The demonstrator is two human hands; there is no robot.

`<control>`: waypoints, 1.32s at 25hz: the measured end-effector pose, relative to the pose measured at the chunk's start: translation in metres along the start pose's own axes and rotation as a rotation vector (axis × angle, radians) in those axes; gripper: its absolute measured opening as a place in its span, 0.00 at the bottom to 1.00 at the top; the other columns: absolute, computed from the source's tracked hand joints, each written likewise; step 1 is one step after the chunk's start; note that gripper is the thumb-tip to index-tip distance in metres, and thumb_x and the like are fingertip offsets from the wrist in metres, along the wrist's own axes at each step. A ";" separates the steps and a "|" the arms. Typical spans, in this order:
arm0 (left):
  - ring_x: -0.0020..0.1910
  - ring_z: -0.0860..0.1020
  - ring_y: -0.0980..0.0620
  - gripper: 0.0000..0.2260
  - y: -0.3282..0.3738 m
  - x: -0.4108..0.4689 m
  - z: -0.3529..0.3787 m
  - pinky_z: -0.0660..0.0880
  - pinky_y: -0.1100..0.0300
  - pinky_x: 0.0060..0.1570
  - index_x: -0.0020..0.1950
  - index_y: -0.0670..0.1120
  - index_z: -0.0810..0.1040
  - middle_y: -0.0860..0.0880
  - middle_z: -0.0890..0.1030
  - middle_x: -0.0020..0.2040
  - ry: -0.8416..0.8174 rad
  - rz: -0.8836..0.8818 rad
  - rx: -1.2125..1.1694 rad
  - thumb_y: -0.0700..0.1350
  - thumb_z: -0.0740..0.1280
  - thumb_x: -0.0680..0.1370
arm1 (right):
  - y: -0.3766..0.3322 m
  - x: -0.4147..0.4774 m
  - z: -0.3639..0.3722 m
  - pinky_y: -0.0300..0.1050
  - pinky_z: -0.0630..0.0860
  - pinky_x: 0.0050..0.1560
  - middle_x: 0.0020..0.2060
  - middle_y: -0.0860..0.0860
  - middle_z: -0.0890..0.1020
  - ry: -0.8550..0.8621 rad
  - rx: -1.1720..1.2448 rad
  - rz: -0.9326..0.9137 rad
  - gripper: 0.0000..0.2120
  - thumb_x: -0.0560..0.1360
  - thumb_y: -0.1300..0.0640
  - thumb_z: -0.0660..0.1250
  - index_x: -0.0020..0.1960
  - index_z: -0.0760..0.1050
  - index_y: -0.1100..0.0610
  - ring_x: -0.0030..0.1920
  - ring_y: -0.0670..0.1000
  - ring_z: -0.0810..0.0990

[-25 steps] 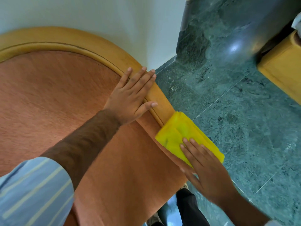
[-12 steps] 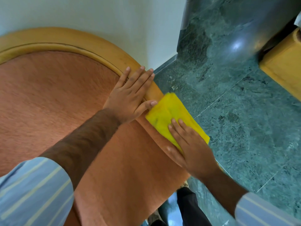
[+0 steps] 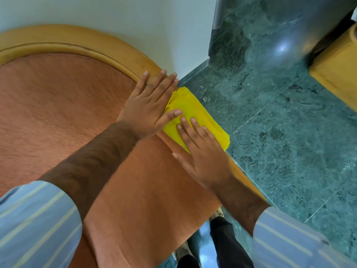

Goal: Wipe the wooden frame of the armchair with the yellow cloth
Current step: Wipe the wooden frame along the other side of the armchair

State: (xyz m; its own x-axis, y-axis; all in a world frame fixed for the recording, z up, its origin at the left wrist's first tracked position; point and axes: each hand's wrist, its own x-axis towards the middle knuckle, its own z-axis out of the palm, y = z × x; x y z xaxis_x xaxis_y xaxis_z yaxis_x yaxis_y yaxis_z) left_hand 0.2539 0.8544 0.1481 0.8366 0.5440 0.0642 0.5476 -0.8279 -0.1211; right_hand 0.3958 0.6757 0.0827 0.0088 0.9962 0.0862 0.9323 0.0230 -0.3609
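The armchair's curved wooden frame (image 3: 92,45) arcs around its orange-brown upholstered back (image 3: 58,117). A folded yellow cloth (image 3: 195,113) lies on the frame's right side. My right hand (image 3: 201,151) presses flat on the cloth, fingers pointing up along the frame. My left hand (image 3: 150,105) rests flat, fingers together, on the frame and upholstery just above the cloth, its thumb touching the cloth's edge. The wood beneath both hands is hidden.
A white wall (image 3: 135,22) stands right behind the chair. Green marble floor (image 3: 289,142) spreads to the right. A yellow wooden piece of furniture (image 3: 340,74) sits at the far right edge. Dark trousers and a shoe (image 3: 228,246) show below.
My right hand has slid the yellow cloth up along the frame until it meets my left hand. The left hand has stayed in place.
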 end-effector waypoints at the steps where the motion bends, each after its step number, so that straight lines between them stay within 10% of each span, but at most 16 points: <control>1: 0.84 0.56 0.45 0.36 -0.001 0.000 -0.001 0.53 0.38 0.82 0.83 0.43 0.57 0.45 0.61 0.84 -0.008 0.004 -0.001 0.65 0.41 0.84 | 0.007 -0.014 0.001 0.53 0.56 0.84 0.84 0.49 0.58 -0.008 0.002 -0.013 0.31 0.85 0.40 0.54 0.83 0.58 0.53 0.85 0.51 0.53; 7: 0.85 0.53 0.45 0.37 -0.001 -0.001 -0.006 0.51 0.39 0.82 0.84 0.43 0.55 0.46 0.59 0.85 -0.055 0.005 -0.016 0.66 0.40 0.83 | 0.037 -0.128 -0.009 0.54 0.64 0.78 0.84 0.46 0.60 -0.080 -0.051 -0.017 0.29 0.85 0.40 0.56 0.82 0.61 0.51 0.84 0.49 0.57; 15: 0.84 0.56 0.45 0.37 0.001 0.000 -0.008 0.53 0.39 0.82 0.83 0.43 0.58 0.46 0.61 0.84 -0.043 -0.005 -0.041 0.66 0.42 0.83 | 0.028 0.011 -0.012 0.42 0.62 0.79 0.84 0.49 0.60 -0.016 0.324 0.163 0.34 0.82 0.40 0.63 0.83 0.57 0.52 0.83 0.48 0.59; 23: 0.85 0.51 0.46 0.38 0.000 0.000 -0.012 0.48 0.40 0.83 0.84 0.44 0.53 0.47 0.57 0.85 -0.123 -0.013 -0.082 0.67 0.39 0.82 | 0.034 -0.137 -0.007 0.57 0.65 0.77 0.82 0.50 0.64 -0.069 -0.119 -0.040 0.28 0.84 0.44 0.59 0.81 0.64 0.52 0.84 0.53 0.58; 33: 0.85 0.50 0.48 0.39 0.005 0.002 -0.012 0.46 0.42 0.83 0.84 0.44 0.55 0.48 0.57 0.85 -0.132 -0.072 -0.125 0.68 0.41 0.81 | 0.005 -0.043 -0.005 0.59 0.63 0.81 0.83 0.50 0.62 -0.065 0.010 0.014 0.29 0.84 0.44 0.62 0.81 0.62 0.52 0.84 0.55 0.57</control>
State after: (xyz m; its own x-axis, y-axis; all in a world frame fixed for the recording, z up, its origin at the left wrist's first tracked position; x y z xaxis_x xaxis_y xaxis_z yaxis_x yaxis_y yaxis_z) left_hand 0.2590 0.8496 0.1597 0.7907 0.6090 -0.0628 0.6104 -0.7921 0.0036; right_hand 0.4023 0.6330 0.0820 -0.0022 0.9998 0.0205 0.9287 0.0097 -0.3707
